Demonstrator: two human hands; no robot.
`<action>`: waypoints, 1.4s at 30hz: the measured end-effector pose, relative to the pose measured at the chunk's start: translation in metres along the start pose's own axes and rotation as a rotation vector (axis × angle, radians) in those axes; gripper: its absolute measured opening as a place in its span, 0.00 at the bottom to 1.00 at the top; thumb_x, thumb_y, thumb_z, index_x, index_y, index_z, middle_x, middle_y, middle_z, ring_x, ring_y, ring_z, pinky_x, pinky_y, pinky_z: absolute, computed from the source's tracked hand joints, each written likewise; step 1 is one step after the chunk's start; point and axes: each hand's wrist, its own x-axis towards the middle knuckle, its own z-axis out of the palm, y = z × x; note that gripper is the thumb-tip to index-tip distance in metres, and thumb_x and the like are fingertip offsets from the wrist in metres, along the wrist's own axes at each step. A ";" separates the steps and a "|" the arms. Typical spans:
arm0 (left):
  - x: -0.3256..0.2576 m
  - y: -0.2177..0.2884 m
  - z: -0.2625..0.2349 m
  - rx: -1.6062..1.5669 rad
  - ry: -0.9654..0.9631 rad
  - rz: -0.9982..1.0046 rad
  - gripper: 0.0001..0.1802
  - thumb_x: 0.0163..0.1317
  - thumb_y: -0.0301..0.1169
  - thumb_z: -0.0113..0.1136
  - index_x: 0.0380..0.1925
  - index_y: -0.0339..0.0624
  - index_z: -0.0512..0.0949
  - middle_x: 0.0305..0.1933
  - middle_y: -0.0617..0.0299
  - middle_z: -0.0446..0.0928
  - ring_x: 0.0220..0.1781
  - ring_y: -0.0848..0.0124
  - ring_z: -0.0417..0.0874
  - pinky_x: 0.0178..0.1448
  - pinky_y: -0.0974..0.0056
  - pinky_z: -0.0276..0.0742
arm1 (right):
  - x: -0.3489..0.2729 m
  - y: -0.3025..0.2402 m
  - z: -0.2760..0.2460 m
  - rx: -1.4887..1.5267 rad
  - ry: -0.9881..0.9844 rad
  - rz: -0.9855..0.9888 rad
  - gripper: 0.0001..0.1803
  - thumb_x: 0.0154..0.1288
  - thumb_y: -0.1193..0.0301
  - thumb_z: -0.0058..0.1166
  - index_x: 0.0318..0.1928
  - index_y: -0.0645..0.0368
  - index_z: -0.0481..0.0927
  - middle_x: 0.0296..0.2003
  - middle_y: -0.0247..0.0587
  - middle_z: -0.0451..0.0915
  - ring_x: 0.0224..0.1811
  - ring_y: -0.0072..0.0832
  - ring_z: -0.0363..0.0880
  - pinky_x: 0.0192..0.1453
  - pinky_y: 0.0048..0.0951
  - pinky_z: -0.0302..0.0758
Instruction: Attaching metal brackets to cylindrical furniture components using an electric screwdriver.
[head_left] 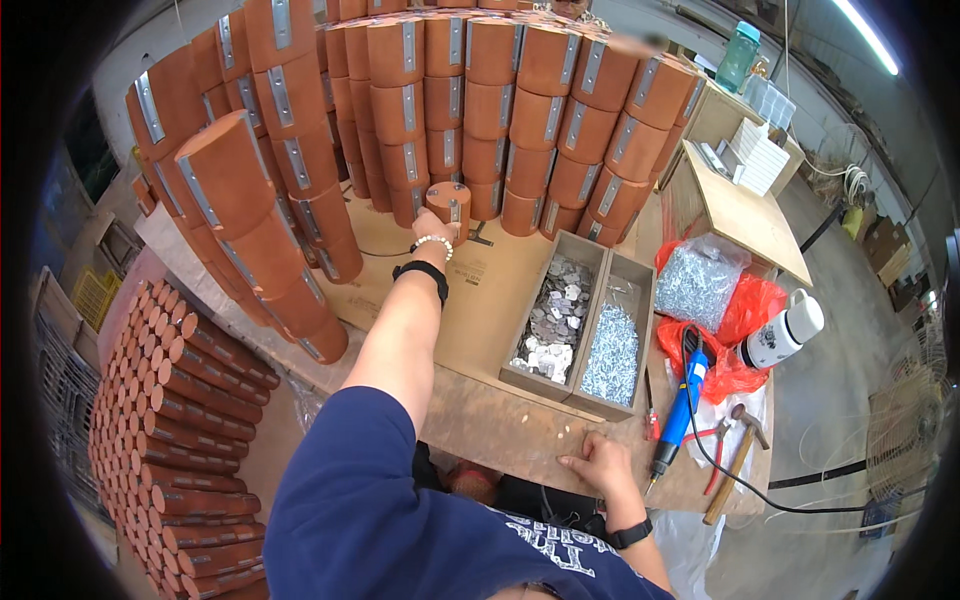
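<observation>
Stretching across the tabletop, I am grasping the side of a short reddish-brown cylinder with my left hand, its fingers partly hidden; the piece is standing toward the far edge, on a brown cardboard sheet, just before tall stacks of similar cylinders bearing metal strips. My right hand is resting by the near edge, right of the middle, its fingers loosely curling; I cannot tell whether they are enclosing anything. Between my hands, a two-compartment box is holding flat grey pieces on the left and small silvery fasteners on the right. Toward the tabletop's near right corner, a blue power screwdriver, red-handled pliers and a hammer are lying.
</observation>
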 end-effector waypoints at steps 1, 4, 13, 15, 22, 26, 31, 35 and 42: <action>0.003 -0.002 0.000 -0.048 0.032 -0.030 0.38 0.37 0.33 0.68 0.48 0.31 0.60 0.43 0.40 0.69 0.47 0.51 0.72 0.53 0.60 0.67 | 0.000 -0.001 -0.001 0.016 -0.026 0.015 0.23 0.33 0.54 0.64 0.16 0.57 0.67 0.18 0.43 0.72 0.25 0.39 0.73 0.30 0.35 0.68; 0.008 -0.013 -0.004 -0.132 0.061 -0.046 0.41 0.39 0.34 0.66 0.51 0.29 0.57 0.44 0.39 0.70 0.47 0.51 0.72 0.53 0.59 0.67 | 0.001 -0.005 -0.001 0.011 -0.045 0.028 0.23 0.33 0.53 0.64 0.16 0.57 0.67 0.16 0.43 0.72 0.23 0.39 0.73 0.28 0.35 0.68; -0.107 0.033 -0.125 -0.453 0.227 0.825 0.33 0.43 0.26 0.59 0.52 0.35 0.59 0.50 0.48 0.64 0.54 0.55 0.64 0.58 0.60 0.59 | 0.000 -0.003 0.000 0.012 -0.024 0.056 0.23 0.32 0.53 0.65 0.16 0.57 0.68 0.15 0.41 0.72 0.20 0.35 0.72 0.26 0.33 0.68; -0.138 0.047 -0.184 -0.395 0.528 0.958 0.29 0.40 0.23 0.61 0.47 0.36 0.64 0.48 0.52 0.64 0.50 0.60 0.66 0.55 0.63 0.62 | 0.001 0.000 0.001 0.027 -0.027 0.061 0.23 0.32 0.54 0.65 0.16 0.57 0.68 0.14 0.40 0.72 0.20 0.34 0.72 0.25 0.32 0.68; -0.111 0.019 -0.275 -0.111 0.993 0.417 0.51 0.31 0.43 0.70 0.53 0.34 0.52 0.49 0.44 0.59 0.55 0.52 0.58 0.59 0.55 0.54 | 0.002 0.004 0.003 0.046 0.009 0.053 0.22 0.32 0.57 0.66 0.16 0.58 0.68 0.14 0.39 0.71 0.19 0.32 0.71 0.25 0.30 0.68; -0.103 0.020 -0.280 -0.024 0.899 0.374 0.52 0.29 0.47 0.69 0.53 0.34 0.53 0.50 0.44 0.59 0.55 0.51 0.59 0.59 0.55 0.56 | -0.001 0.003 0.004 0.046 0.020 0.042 0.22 0.33 0.57 0.66 0.17 0.59 0.69 0.15 0.40 0.71 0.20 0.32 0.71 0.26 0.30 0.68; -0.103 0.022 -0.280 -0.088 0.935 0.423 0.47 0.29 0.44 0.69 0.50 0.34 0.58 0.49 0.45 0.62 0.52 0.53 0.64 0.55 0.56 0.61 | -0.008 0.005 0.008 0.048 0.056 -0.009 0.20 0.36 0.58 0.64 0.20 0.59 0.70 0.16 0.41 0.72 0.21 0.31 0.72 0.26 0.31 0.68; -0.130 0.037 -0.261 -0.289 0.925 0.829 0.45 0.29 0.34 0.72 0.48 0.34 0.57 0.46 0.51 0.63 0.49 0.62 0.66 0.52 0.61 0.64 | -0.010 0.012 0.002 0.211 -0.006 0.063 0.19 0.38 0.59 0.63 0.23 0.60 0.72 0.17 0.40 0.73 0.22 0.30 0.72 0.27 0.30 0.69; -0.223 0.029 -0.177 -0.528 0.195 0.848 0.48 0.29 0.30 0.72 0.52 0.39 0.52 0.49 0.53 0.61 0.49 0.66 0.66 0.52 0.63 0.65 | -0.012 0.028 -0.051 0.239 0.238 -0.024 0.17 0.41 0.63 0.60 0.25 0.63 0.72 0.21 0.48 0.74 0.25 0.39 0.74 0.29 0.33 0.70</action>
